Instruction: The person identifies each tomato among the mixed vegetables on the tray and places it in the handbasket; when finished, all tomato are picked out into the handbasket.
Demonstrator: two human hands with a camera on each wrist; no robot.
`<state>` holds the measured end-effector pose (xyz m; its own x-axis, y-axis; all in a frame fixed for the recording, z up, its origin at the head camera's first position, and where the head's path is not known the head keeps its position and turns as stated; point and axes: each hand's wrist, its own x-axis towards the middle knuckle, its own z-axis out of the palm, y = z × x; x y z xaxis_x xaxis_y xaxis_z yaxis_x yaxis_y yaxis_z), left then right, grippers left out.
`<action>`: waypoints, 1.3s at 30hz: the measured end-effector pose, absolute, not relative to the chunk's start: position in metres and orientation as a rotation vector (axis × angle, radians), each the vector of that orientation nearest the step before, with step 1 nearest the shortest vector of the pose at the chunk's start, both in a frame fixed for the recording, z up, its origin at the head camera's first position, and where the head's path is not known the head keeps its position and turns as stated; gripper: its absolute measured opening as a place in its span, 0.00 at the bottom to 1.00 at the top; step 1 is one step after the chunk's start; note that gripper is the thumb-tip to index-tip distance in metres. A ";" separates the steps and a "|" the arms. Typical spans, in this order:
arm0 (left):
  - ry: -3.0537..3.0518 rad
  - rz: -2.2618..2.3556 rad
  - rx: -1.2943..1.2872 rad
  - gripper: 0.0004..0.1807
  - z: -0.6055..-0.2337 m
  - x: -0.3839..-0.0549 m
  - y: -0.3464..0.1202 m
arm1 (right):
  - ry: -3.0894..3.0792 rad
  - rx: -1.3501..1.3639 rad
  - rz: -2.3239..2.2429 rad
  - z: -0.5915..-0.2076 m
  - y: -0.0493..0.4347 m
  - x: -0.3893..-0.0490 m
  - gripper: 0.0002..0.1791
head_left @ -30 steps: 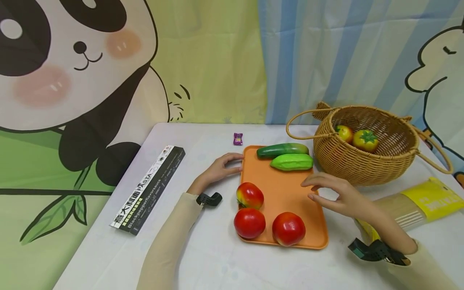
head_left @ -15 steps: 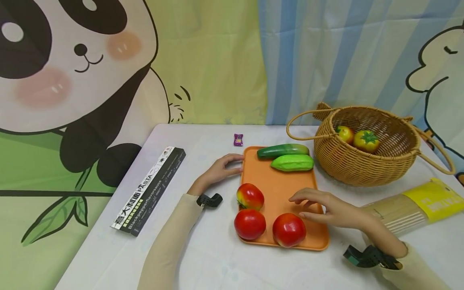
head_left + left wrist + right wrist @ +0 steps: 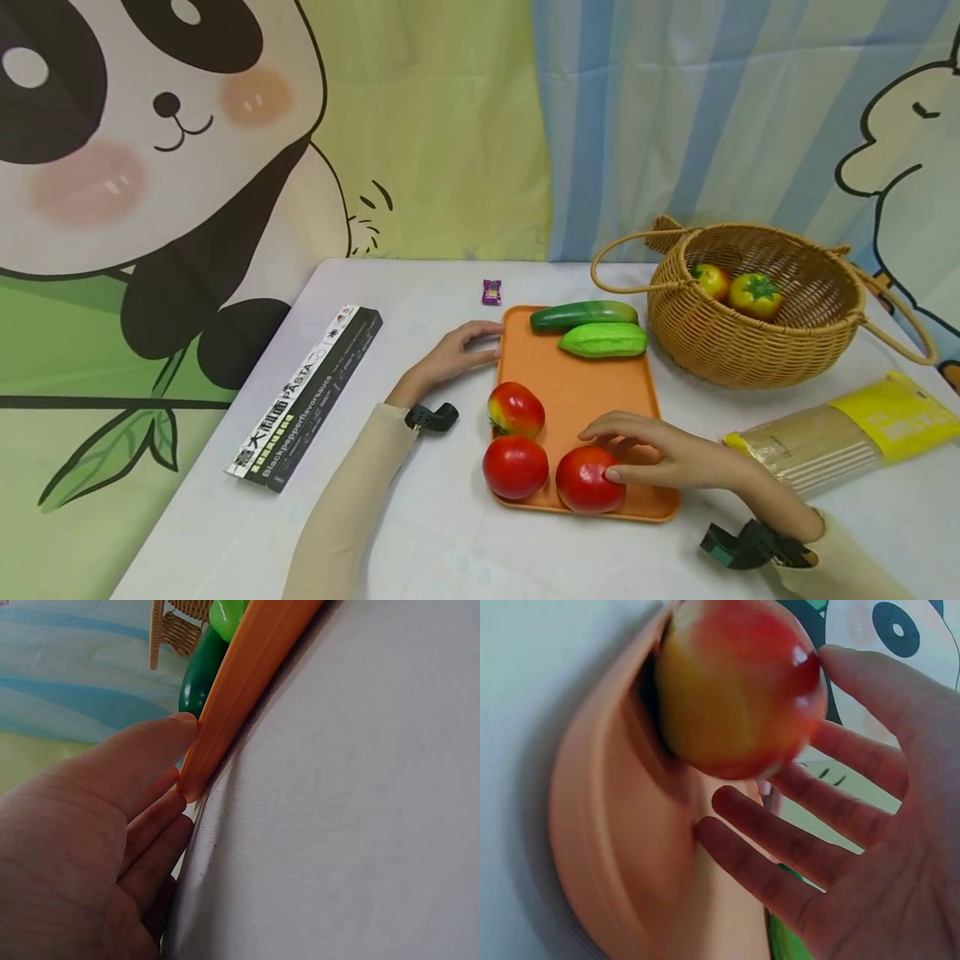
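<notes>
My right hand (image 3: 649, 450) is beside the front right red tomato (image 3: 590, 480) on the orange tray (image 3: 570, 383). Its thumb touches the tomato, and the other fingers reach past its far side, fairly straight, in the right wrist view. At the tray's left edge rests my left hand (image 3: 454, 352). Its thumb and fingertips touch the tray's outer wall in the left wrist view, fingers loosely extended. Two more tomatoes lie along the tray's left side: a red one (image 3: 515, 467) and a red-yellow one (image 3: 517, 410). A dark green cucumber (image 3: 583, 315) and a light green ridged vegetable (image 3: 603, 340) lie at the back.
A wicker basket (image 3: 750, 354) holding two yellow-green tomatoes (image 3: 755, 296) stands back right. In front of it lies a yellow-ended pasta packet (image 3: 847, 433). A black-and-white pasta box (image 3: 307, 396) lies to the left, a purple wrapped candy (image 3: 491, 292) behind the tray.
My right hand has moved forward-left and down from above the tray's right edge to the front right tomato, which has shifted slightly left. The left hand has stayed at the tray edge.
</notes>
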<state>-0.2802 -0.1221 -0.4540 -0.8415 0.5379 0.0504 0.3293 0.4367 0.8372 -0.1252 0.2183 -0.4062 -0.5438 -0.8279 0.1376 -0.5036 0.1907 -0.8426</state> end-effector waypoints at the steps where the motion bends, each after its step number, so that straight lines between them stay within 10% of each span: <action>1: 2.468 1.361 0.758 0.26 -0.454 -0.280 -0.122 | 2.124 -1.244 -1.287 -0.407 0.217 -0.124 0.22; 39: 2.464 1.364 0.747 0.26 -0.453 -0.280 -0.122 | 2.148 -1.256 -1.188 -0.408 0.207 -0.117 0.35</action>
<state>-0.2798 -0.1221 -0.4527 -0.8444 0.5337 0.0459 0.3222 0.4375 0.8395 -0.1165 0.2069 -0.4079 -0.5272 -0.8453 0.0865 -0.5225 0.2422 -0.8175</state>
